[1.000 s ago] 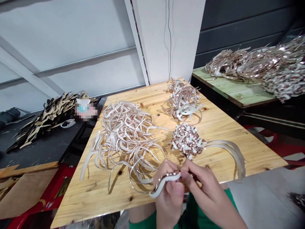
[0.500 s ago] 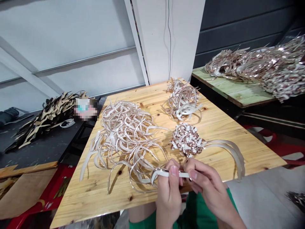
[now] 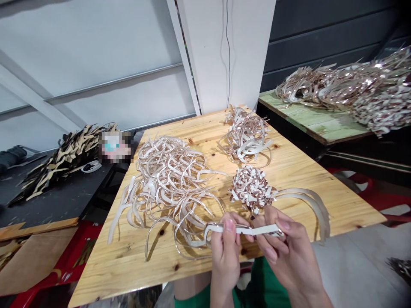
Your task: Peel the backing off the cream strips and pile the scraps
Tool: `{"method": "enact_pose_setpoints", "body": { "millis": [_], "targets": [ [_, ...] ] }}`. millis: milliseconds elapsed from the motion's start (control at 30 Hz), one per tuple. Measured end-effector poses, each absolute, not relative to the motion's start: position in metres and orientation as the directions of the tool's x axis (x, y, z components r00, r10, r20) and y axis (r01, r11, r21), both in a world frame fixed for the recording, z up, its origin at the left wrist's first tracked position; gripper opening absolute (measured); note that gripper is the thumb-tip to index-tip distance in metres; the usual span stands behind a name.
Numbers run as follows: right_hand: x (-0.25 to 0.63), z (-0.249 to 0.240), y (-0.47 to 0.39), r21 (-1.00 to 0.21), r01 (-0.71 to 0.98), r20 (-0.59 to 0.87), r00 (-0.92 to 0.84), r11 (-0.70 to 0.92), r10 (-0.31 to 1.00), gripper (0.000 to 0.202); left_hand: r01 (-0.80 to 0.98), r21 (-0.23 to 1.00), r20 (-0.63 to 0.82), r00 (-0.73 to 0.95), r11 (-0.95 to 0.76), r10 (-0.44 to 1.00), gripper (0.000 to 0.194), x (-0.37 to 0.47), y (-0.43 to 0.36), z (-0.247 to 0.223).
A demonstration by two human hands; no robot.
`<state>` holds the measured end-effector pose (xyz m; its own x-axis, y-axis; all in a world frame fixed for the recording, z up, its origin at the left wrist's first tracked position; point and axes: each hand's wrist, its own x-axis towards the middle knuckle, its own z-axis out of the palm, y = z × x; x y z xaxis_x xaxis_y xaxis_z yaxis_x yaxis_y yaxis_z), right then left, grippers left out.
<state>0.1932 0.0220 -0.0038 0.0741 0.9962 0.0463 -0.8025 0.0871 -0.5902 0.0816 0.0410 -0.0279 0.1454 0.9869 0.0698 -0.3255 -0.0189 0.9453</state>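
Note:
A narrow strip [image 3: 245, 231], white on one face and shiny rose-gold on the other, stretches between my hands above the table's front edge. My left hand [image 3: 227, 250] pinches it under the thumb, and its left part curls toward the loose pile. The fingers of my right hand [image 3: 285, 244] are closed on the strip's right end. Just beyond my hands lies a round cluster [image 3: 251, 187] of short white and rose-gold pieces, with long pale strips [image 3: 308, 197] running from its right side. A large tangle of loose strips [image 3: 170, 171] covers the table's left half.
Another bundle of strips [image 3: 247, 132] lies at the back of the wooden table [image 3: 298, 171]. On the right, a green board [image 3: 308, 117] bears more shiny strips. A dark table [image 3: 69, 188] at left holds black and tan strips and a white-handled item [image 3: 91, 167].
My right hand has moved to the right and slightly up, away from my left hand. More of the strip shows between them. My left hand has shifted slightly left.

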Motion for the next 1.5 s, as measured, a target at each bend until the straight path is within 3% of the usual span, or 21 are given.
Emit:
{"method": "enact_pose_setpoints", "body": {
  "millis": [233,367,600,900,1067,1167,1300,1400,1500],
  "targets": [
    [0.197,0.005,0.027,-0.459,-0.882,0.047,0.096,0.107,0.994,0.047,0.009,0.977,0.210,0.182,-0.215,0.961,0.046,0.068,0.043,-0.027],
    [0.204,0.001,0.028,-0.351,-0.934,-0.037,0.081,0.063,0.996,0.045,0.103,0.969,0.199,0.224,-0.226,0.954,0.041,0.059,0.044,-0.029],
    [0.212,-0.006,0.028,-0.134,-0.989,-0.141,0.086,0.067,0.986,0.035,0.150,0.955,0.200,0.307,-0.255,0.930,0.036,0.054,0.043,-0.031],
    [0.214,-0.006,0.031,-0.041,-0.988,-0.203,0.156,0.151,0.967,0.039,0.183,0.943,0.210,0.323,-0.279,0.923,0.035,0.051,0.044,-0.031],
    [0.215,-0.006,0.034,-0.139,-0.960,-0.221,0.270,0.244,0.937,0.034,0.197,0.939,0.212,0.315,-0.283,0.925,0.033,0.049,0.044,-0.030],
    [0.211,-0.009,0.032,-0.328,-0.882,-0.164,0.406,0.338,0.899,0.027,0.211,0.927,0.251,0.270,-0.311,0.930,0.033,0.048,0.046,-0.029],
    [0.204,-0.014,0.026,-0.701,-0.633,-0.031,0.489,0.330,0.872,0.023,0.218,0.887,0.386,0.130,-0.407,0.913,0.033,0.049,0.047,-0.030],
    [0.198,-0.017,0.021,-0.846,-0.434,0.103,0.438,0.310,0.893,0.031,0.187,0.869,0.459,0.039,-0.458,0.887,0.033,0.054,0.046,-0.033],
    [0.193,-0.017,0.017,-0.958,-0.114,0.214,0.332,0.265,0.919,0.025,0.151,0.849,0.515,-0.028,-0.506,0.857,0.035,0.058,0.045,-0.035]
  ]
}}
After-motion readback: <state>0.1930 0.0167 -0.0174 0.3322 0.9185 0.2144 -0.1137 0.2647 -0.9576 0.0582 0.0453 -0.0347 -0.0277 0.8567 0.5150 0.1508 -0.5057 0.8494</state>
